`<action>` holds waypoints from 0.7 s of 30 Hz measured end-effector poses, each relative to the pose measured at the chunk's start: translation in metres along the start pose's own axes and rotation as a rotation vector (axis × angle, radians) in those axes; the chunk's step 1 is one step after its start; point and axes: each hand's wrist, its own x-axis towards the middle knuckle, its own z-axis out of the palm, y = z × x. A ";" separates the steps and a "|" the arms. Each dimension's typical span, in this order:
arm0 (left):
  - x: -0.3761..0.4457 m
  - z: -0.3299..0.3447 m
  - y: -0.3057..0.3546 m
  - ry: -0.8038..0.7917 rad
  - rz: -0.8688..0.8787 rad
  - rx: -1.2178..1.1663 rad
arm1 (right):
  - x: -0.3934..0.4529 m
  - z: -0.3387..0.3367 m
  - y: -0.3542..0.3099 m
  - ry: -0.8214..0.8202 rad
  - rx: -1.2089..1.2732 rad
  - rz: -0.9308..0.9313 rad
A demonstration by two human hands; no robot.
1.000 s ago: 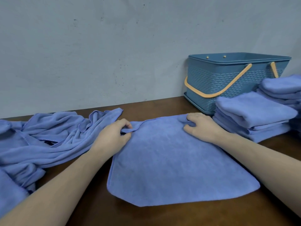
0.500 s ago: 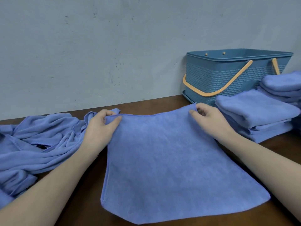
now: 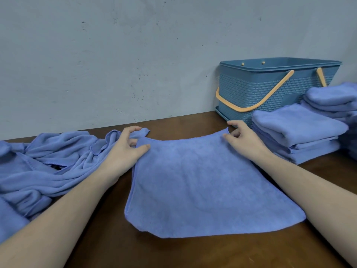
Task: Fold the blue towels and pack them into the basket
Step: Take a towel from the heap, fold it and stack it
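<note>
A blue towel (image 3: pixel 201 186) lies spread flat on the brown table in front of me. My left hand (image 3: pixel 125 151) pinches its far left corner and my right hand (image 3: pixel 243 140) pinches its far right corner. The far edge sags a little between the two hands. A blue plastic basket (image 3: pixel 251 89) with orange handles stands at the back right against the wall.
A heap of unfolded blue towels (image 3: pixel 44 165) covers the table's left side. Two stacks of folded blue towels (image 3: pixel 297 132) sit in front of the basket, the taller stack (image 3: pixel 334 101) at the right edge. A grey wall (image 3: pixel 135 55) backs the table (image 3: pixel 173 254).
Both hands took hold of the towel's far corners and pulled the far edge straight, flattening the folded-over left corner. The towel now lies spread out.
</note>
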 end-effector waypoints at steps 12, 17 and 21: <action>-0.090 -0.018 0.013 0.082 0.002 0.166 | -0.100 -0.060 -0.007 -0.050 -0.109 0.138; -0.140 -0.027 0.017 -0.045 -0.079 0.237 | -0.148 -0.084 -0.016 -0.121 -0.080 0.170; -0.166 -0.029 0.023 -0.140 -0.087 0.136 | -0.173 -0.099 -0.019 -0.210 0.150 0.104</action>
